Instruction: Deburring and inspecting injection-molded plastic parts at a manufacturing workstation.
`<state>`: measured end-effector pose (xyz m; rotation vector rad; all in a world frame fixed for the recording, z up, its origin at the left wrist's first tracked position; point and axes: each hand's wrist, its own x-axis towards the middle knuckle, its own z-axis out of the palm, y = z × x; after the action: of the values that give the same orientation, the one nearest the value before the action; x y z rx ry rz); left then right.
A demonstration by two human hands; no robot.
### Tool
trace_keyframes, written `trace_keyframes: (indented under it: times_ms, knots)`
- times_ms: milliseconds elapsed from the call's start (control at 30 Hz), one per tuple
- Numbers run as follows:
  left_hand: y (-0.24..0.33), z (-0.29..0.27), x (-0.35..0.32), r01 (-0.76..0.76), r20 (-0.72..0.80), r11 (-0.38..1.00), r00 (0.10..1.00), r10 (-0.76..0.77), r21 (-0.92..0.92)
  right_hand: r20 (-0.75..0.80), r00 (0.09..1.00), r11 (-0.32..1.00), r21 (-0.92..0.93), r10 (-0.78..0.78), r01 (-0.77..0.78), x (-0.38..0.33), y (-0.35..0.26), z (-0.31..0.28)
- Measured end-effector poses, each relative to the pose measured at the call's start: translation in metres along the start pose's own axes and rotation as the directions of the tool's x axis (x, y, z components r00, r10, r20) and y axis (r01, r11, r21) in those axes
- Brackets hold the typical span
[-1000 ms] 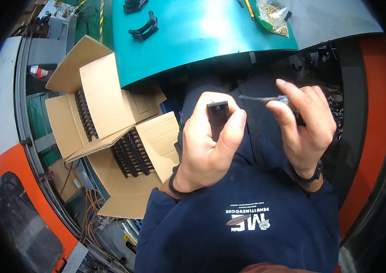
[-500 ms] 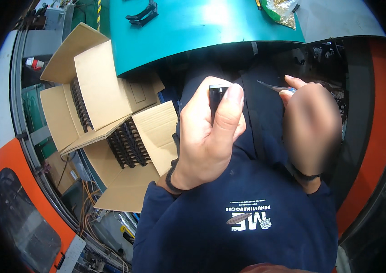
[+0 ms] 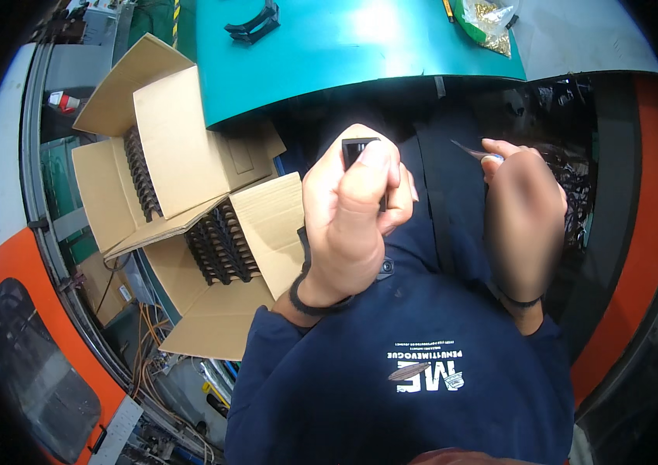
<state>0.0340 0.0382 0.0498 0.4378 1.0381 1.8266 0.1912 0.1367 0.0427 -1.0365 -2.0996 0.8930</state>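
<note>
In front of my chest, my left hand point(image 3: 356, 213) is closed around a black plastic part point(image 3: 355, 149). The thumb presses on its face, and most of the part is hidden in the palm. To the right, my right hand point(image 3: 523, 217) pinches a small knife point(image 3: 468, 149) between thumb and fingers. Its thin pointed blade sticks out toward the left, apart from the black part; the handle is mostly covered by the hand, which is partly blurred.
Ahead is a green table point(image 3: 329, 54) bearing a curved black part point(image 3: 253, 23) and a clear bag of small gold-coloured pieces point(image 3: 492, 23). At left stand open cardboard boxes point(image 3: 170, 139) with rows of black parts point(image 3: 220, 244). An orange machine panel point(image 3: 623, 232) rises at right.
My left hand has turned the black part, so its end shows differently, and the fingers are curled round it. My right hand has shifted slightly with the knife. The view has moved a little.
</note>
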Motion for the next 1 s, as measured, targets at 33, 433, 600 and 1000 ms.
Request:
trace_keyframes:
  times_ms: [33,433,600,1000]
  knots:
    - [-0.004,-0.004,0.003,-0.029,0.037,0.998,0.999,0.031,-0.057,0.061,0.994,0.986,0.138,0.089,-0.096,0.0,0.001,0.002]
    - [-0.031,-0.016,0.027,0.018,0.244,0.92,0.966,0.086,-0.392,0.7,0.687,0.117,0.679,0.194,-0.725,-0.003,0.009,0.036]
    - [-0.039,-0.021,0.023,-0.041,0.176,0.962,0.98,0.091,-0.272,0.61,0.736,0.098,0.747,0.295,-0.658,0.003,0.007,0.034]
    - [-0.027,-0.02,0.037,-0.689,0.646,-0.03,0.662,0.38,0.724,0.252,0.865,0.545,0.691,0.434,-0.474,0.01,0.013,0.019]
